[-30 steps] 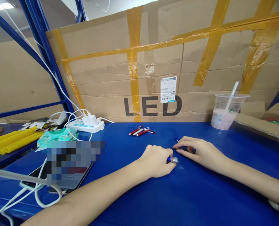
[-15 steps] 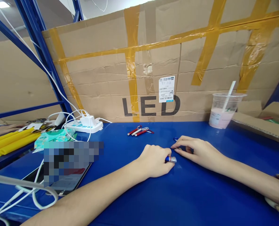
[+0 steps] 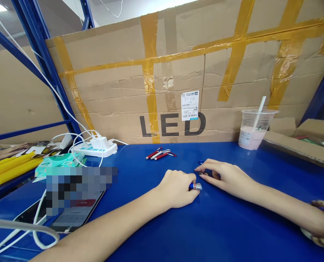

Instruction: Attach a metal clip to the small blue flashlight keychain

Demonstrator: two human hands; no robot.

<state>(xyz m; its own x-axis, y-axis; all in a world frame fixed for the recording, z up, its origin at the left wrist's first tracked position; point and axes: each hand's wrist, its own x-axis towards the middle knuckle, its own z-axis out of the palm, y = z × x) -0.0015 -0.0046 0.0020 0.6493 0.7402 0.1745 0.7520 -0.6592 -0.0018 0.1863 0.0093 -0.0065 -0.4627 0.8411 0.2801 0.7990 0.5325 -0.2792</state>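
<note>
My left hand point(image 3: 177, 189) rests low over the blue tabletop, its fingers wrapped round a small blue tube point(image 3: 196, 186). The tube's silvery, printed end sticks out by the thumb. Just to the right is my right hand point(image 3: 223, 174), thumb and index finger brought together at the table around small dark, shiny bits point(image 3: 204, 173). What exactly they are is too small to tell. A blue carabiner clip point(image 3: 201, 162) shows just beyond those fingertips, mostly covered by the hand. Farther back lie red and silver keychain flashlights point(image 3: 160, 154) with clips, side by side.
A phone-like device point(image 3: 78, 213), partly blurred out, lies at left among white cables. Behind it are a white power strip point(image 3: 107, 149) and a teal packet point(image 3: 56, 162). A lidded drink cup point(image 3: 253, 133) and an open carton point(image 3: 293, 143) stand at right. Cardboard point(image 3: 118, 98) walls the back.
The view has shifted slightly, moving most things a little left in the picture. Both hands keep nearly the same pose, the left still around the blue tube.
</note>
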